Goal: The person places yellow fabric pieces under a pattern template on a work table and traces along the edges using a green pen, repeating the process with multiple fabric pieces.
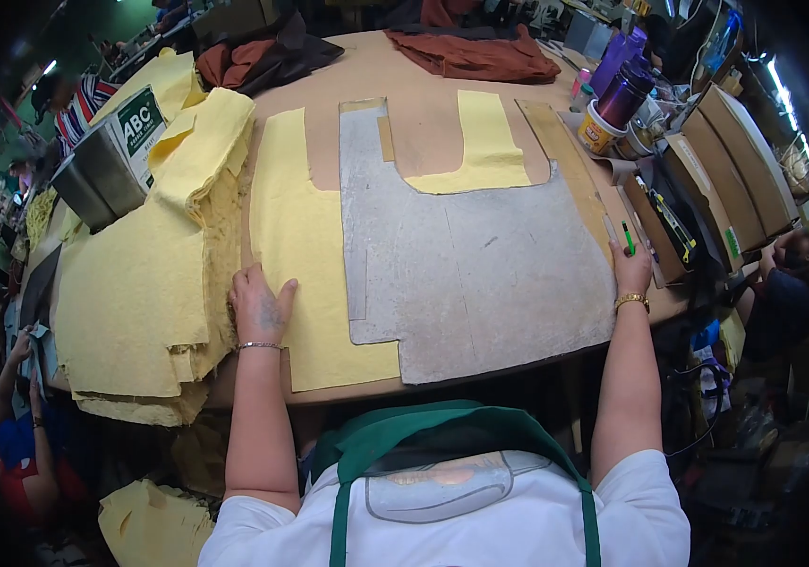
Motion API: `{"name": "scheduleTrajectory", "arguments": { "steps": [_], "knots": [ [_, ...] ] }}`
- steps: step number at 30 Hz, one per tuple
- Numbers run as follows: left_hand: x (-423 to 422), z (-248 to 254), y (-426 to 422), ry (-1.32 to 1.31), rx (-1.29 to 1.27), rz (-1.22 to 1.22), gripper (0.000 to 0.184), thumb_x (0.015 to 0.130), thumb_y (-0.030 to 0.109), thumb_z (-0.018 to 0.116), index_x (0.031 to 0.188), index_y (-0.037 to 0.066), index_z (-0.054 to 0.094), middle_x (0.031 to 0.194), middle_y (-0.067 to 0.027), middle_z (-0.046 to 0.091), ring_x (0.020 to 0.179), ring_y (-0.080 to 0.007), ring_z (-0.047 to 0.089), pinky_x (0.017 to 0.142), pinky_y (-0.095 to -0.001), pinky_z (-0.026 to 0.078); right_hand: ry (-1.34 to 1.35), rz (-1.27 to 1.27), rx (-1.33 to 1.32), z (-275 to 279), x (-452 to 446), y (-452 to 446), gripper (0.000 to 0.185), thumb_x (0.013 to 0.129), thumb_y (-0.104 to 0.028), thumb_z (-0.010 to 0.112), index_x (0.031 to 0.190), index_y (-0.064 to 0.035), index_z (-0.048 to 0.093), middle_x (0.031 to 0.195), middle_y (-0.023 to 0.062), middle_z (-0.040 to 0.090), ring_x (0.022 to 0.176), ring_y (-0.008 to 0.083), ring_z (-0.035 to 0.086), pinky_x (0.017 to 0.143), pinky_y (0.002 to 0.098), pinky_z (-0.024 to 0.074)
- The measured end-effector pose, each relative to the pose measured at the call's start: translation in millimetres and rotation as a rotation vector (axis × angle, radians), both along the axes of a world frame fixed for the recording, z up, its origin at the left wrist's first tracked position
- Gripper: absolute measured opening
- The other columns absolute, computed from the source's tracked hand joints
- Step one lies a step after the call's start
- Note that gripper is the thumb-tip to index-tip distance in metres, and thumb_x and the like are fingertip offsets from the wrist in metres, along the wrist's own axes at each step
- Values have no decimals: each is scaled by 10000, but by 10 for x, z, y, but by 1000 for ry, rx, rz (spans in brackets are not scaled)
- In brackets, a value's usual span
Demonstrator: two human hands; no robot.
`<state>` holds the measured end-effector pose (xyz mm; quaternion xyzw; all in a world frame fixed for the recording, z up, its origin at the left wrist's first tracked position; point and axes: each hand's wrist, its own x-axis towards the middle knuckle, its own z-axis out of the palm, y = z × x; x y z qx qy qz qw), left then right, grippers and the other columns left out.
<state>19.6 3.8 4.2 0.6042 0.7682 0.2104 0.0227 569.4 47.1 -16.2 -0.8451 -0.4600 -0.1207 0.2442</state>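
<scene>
A grey pattern template (489, 255) with a wide notch at its far side lies on a yellow fabric piece (296, 236). The yellow shows along the template's left side and inside the notch. My left hand (261, 304) lies on the fabric's left edge, thumb apart from the fingers, beside a thick stack of yellow fabric (130, 302). At the template's right edge, my right hand (633, 268) is closed around a green pen (628, 236), which points up and away from me. The lower part of the pen is hidden by the fingers.
A metal box (97, 180) stands on the yellow stack. Dark and rust-brown fabric (475, 55) lies at the far edge. On the right are a purple tumbler (625, 94), a white tub (598, 130), a yellow cutter knife (673, 227) and cardboard boxes (716, 170). Other people sit on both sides.
</scene>
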Motion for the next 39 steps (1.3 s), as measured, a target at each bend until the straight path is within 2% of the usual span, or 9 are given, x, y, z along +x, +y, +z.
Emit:
{"name": "scheduleTrajectory", "arguments": {
  "steps": [3,9,12,15,18,21,24,30,39],
  "knots": [
    [6,15,24,-87,22,-4,554,706,274,651,1105,-47,441,1121,-223,422,1035,-347,426,880,-396,350,36,-10,1,10,-11,-2,414,657,-410,660,726,-14,561,743,170,590,731,327,567,665,395,435],
    [-66,31,233,-1294,-14,-57,420,808,197,569,1121,-49,435,1070,-122,485,969,-164,483,825,-280,402,91,-15,-14,36,-31,1,410,657,-411,657,732,-19,562,740,173,589,737,328,565,670,393,434],
    [-16,-54,305,-1444,157,-56,375,811,162,564,1103,-39,441,1037,-93,505,950,-137,479,818,-255,404,74,-12,-8,26,-22,-12,416,658,-420,652,735,-21,562,743,174,589,737,327,565,669,392,433],
    [-82,-194,391,-1387,214,156,350,827,188,540,1085,-28,446,985,-93,530,882,-141,508,763,-250,434,61,-5,-11,15,-2,-14,424,659,-428,647,736,-20,562,749,174,591,737,327,566,669,391,433],
    [-63,66,285,-1780,-27,88,330,841,242,511,1062,0,469,947,-85,553,812,-147,545,698,-258,463,43,4,7,-5,12,-4,429,660,-427,650,725,-12,563,737,179,589,723,327,565,658,387,433],
    [-105,98,248,-1819,-275,86,354,840,307,498,1040,15,484,940,-80,569,777,-159,577,656,-265,483,47,4,31,-11,5,0,435,659,-417,660,702,4,564,703,189,582,690,328,564,633,377,434],
    [3,205,174,-1702,-270,113,355,805,303,558,1015,23,497,921,-70,581,768,-161,589,648,-254,487,49,-8,31,-13,6,3,433,658,-415,661,701,5,566,699,189,582,684,329,565,630,377,434],
    [-56,129,145,-1572,-111,28,382,725,123,651,1026,-20,464,920,-105,572,771,-175,585,645,-285,497,56,-10,-23,-21,31,12,427,660,-429,646,744,-18,566,761,179,592,752,326,567,683,394,432],
    [-100,48,69,-1350,-28,83,481,718,82,640,1106,-65,397,937,-139,552,761,-188,579,636,-294,497,58,-5,-20,14,2,-16,429,660,-436,644,746,-22,569,772,168,596,766,324,563,700,393,429]
  ]
}}
